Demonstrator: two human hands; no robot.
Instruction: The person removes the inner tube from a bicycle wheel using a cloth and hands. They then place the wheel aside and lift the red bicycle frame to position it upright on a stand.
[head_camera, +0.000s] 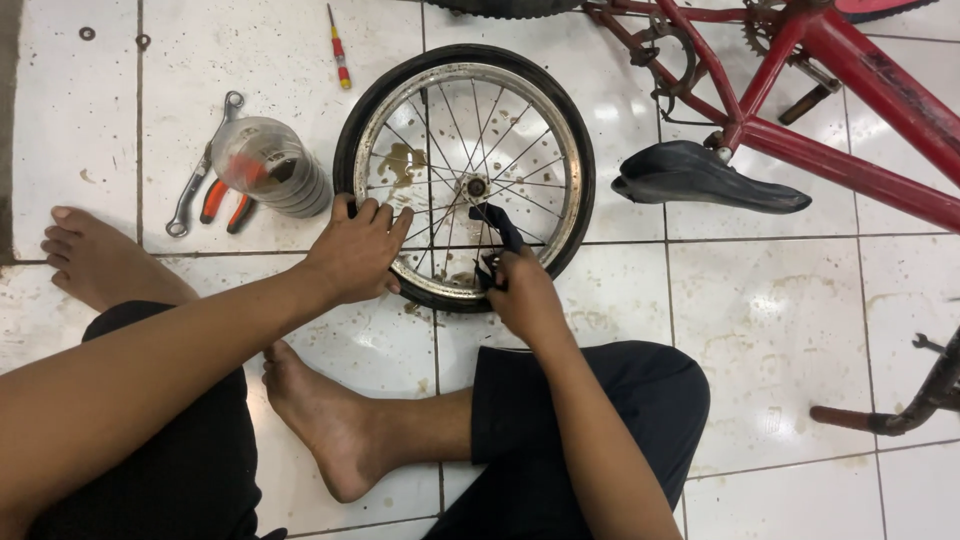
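A person seen from above: bare forearms with no sleeves showing, left hand (355, 250) and right hand (522, 295) without gloves or rings, black knee-length shorts (590, 400), and bare feet (325, 420).
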